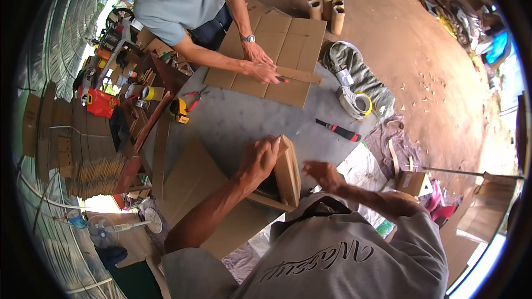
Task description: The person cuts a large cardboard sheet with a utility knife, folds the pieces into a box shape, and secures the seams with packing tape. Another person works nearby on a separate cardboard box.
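At the near edge of the grey bench (233,122), the left hand (259,158) lies curled over the top edge of a small cardboard box (287,174), fingers pressed onto the folded flap. The right hand (323,174) hovers just beside the box's right face, fingers loosely spread and holding nothing. The box stands on a large flat cardboard sheet (194,182) that overhangs the bench toward the person.

Handling: the box looks light and moderately stiff along its creases, yet its panels would buckle under a hard squeeze; folded edges and corners appear the soundest places to take hold, as the left hand does.

Beyond the box lie a black-and-red utility knife (339,130) and, near it, a tape dispenser with a yellow roll (356,102). Across the bench, a co-worker's two hands (260,63) press on a creased cardboard panel (271,55). A yellow tape measure (179,111) rests left of centre; cardboard tubes (328,12) stand on the floor behind.
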The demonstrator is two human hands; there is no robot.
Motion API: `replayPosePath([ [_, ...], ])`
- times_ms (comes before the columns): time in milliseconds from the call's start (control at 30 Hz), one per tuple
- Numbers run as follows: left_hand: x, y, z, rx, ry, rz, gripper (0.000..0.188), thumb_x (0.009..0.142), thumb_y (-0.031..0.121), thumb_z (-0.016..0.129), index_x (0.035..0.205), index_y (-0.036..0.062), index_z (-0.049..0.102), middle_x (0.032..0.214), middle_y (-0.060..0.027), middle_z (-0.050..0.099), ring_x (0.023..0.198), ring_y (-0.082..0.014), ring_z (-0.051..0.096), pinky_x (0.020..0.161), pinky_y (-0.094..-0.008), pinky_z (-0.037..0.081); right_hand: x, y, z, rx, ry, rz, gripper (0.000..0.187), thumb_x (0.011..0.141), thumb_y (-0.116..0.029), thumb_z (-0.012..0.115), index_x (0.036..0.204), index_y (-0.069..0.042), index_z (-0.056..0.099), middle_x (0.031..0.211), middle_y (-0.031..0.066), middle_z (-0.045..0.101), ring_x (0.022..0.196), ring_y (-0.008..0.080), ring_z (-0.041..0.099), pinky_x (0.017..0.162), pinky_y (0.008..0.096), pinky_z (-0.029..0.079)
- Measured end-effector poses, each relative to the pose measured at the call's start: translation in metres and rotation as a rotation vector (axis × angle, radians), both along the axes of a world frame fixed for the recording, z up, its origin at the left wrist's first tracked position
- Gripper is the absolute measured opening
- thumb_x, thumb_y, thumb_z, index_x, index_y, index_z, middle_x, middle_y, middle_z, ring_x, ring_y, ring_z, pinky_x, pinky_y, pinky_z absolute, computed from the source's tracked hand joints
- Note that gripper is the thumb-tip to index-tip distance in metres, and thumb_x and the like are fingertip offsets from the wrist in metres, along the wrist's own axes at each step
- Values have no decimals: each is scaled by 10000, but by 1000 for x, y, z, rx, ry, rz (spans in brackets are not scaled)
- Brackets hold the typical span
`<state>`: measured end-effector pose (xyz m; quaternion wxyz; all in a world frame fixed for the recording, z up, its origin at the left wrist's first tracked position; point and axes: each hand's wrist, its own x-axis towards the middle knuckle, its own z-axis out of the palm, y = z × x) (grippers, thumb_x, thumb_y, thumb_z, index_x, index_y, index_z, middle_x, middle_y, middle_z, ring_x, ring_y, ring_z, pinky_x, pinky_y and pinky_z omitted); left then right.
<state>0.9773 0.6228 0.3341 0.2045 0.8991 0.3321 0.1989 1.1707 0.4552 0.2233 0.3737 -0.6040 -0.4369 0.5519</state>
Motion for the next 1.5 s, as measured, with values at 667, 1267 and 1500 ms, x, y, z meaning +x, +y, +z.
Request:
replayPosePath([
  [667,5,0,20,-252,293,206,316,1062,241,475,882,26,620,891,-203,667,854,-452,637,737,-502,518,74,91,-52,38,586,-17,449,1031,-423,551,876,-8,616,734,54,608,651,160,576,598,318,471],
  [1267,4,10,20,-288,277,202,172,963,125,525,946,29,666,923,-182,674,867,-423,654,749,-486,537,8,129,17,259,297,253,499,1035,-509,569,1099,-53,760,714,121,656,635,199,600,631,376,485],
  [1500,3,5,17,-282,257,235,183,963,126,529,909,21,668,897,-184,678,825,-420,659,724,-488,535,7,123,26,256,193,222,459,1024,-488,601,1054,-62,769,673,115,619,602,220,583,600,370,474],
])
